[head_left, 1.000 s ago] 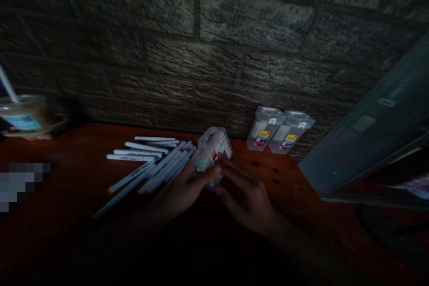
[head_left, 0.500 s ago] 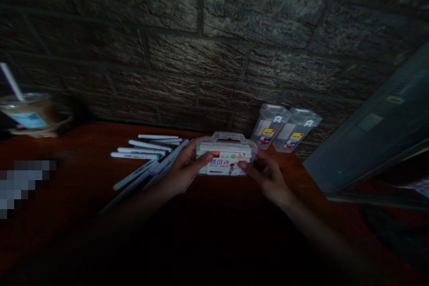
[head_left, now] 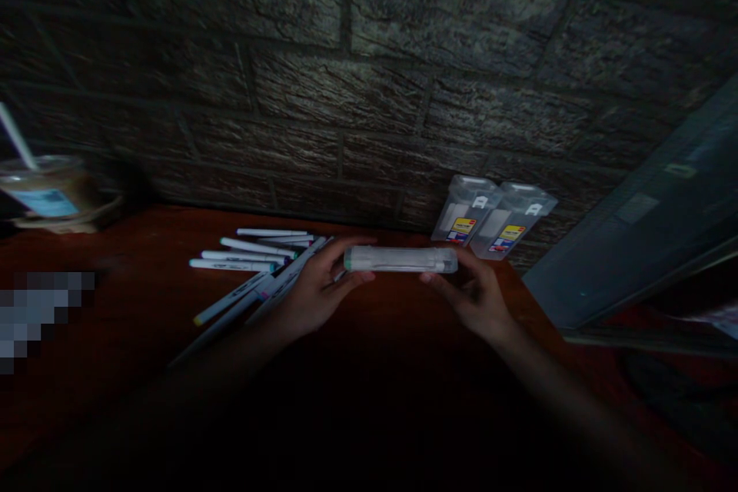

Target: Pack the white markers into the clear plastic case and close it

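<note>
Between my two hands is a clear plastic marker case (head_left: 400, 259), turned so that a narrow side faces me; its printed front is out of sight. White markers show faintly through the plastic, with a green tip at the left end. My left hand (head_left: 320, 288) grips the left end, thumb on the near edge and fingers behind. At the right end, my right hand (head_left: 476, 292) holds it the same way. Just left of my left hand, several white markers (head_left: 239, 256) with coloured ends lie loose on the brown table (head_left: 144, 269).
Two clear plastic containers (head_left: 466, 211) with yellow labels stand side by side at the table's back right. A drink cup (head_left: 49, 188) with a straw sits at far left. Behind the table rises a stone-block wall (head_left: 380, 100); a grey post (head_left: 628, 207) stands at right.
The case has been tipped in my hands: its printed front and handle faced me before, and now a narrow side does. Both hands keep their hold. The loose markers have not moved.
</note>
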A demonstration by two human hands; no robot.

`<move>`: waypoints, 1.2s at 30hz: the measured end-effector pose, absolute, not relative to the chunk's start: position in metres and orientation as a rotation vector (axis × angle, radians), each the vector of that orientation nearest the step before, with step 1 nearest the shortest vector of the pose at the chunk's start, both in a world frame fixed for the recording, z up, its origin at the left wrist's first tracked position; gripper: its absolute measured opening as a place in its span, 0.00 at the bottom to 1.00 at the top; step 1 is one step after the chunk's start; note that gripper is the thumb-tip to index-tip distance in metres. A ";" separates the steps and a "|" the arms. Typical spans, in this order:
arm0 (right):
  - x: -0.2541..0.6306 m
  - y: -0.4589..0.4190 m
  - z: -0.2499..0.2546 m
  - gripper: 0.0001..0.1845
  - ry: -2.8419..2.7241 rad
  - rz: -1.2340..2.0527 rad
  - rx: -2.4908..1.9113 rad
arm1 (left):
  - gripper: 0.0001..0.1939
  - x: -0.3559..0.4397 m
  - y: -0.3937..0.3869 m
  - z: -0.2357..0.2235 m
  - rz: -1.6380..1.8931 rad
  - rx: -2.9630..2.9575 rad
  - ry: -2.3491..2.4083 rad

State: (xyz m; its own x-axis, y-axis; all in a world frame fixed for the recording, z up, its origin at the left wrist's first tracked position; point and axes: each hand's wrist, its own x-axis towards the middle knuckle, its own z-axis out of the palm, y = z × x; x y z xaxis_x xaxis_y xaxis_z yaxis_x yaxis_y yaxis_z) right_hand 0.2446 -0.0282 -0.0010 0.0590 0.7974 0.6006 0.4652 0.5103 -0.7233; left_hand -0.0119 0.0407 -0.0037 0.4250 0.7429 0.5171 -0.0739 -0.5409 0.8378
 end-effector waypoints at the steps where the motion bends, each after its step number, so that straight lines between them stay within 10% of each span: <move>1: 0.245 -0.028 -0.001 0.14 -1.583 0.350 -1.119 | 0.19 -0.012 0.041 -0.004 1.221 1.846 0.579; 36: 0.251 -0.030 0.005 0.19 -1.609 0.317 -1.142 | 0.17 -0.014 0.037 0.000 1.314 1.832 0.552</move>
State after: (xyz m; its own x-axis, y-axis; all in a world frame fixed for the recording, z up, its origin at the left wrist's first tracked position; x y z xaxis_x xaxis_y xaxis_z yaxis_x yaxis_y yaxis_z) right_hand 0.2507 -0.0296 0.0050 0.0475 0.7951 0.6046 0.5067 0.5024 -0.7006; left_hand -0.0136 0.0370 0.0004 0.3661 0.7299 0.5772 -0.0981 -0.5865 0.8040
